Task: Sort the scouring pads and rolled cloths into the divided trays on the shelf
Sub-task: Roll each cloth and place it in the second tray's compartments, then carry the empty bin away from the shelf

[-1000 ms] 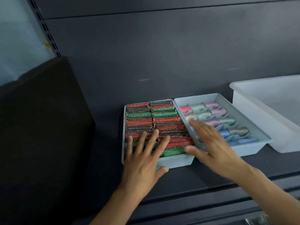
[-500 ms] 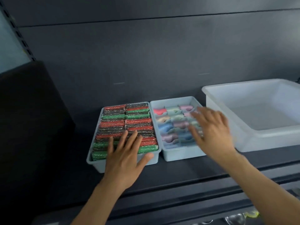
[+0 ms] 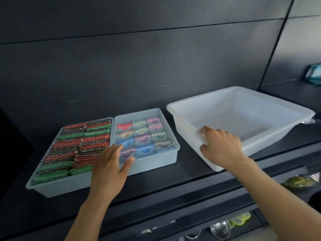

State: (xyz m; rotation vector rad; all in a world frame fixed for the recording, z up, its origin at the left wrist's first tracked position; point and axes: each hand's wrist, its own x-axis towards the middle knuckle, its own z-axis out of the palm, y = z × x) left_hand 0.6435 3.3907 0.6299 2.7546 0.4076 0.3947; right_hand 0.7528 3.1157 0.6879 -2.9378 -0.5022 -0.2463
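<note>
On the dark shelf (image 3: 187,171), the left tray (image 3: 57,188) holds the pads (image 3: 73,145), packed on edge in two columns of red, green and dark pieces that fill it from front to back. The left hand (image 3: 111,166) lies over the front right corner of this tray, where it meets the next one. Its fingers are straight and spread, with the thumb out towards the right. The hand is blurred, so contact with the pads cannot be confirmed. The right tray (image 3: 156,162) stands against the first and is divided into three columns of compartments. The cloths (image 3: 142,137) lie rolled in them, one to a compartment, in red, pink, blue, green and grey. A white tub (image 3: 243,108) stands apart to the right, set at an angle. The right hand (image 3: 220,146) grips its near left wall, with the fingers curled over the rim and the thumb on the outer face. A teal pack (image 3: 313,74) sits at the far right on a higher level. A spoon (image 3: 219,229) lies below the shelf edge.
</note>
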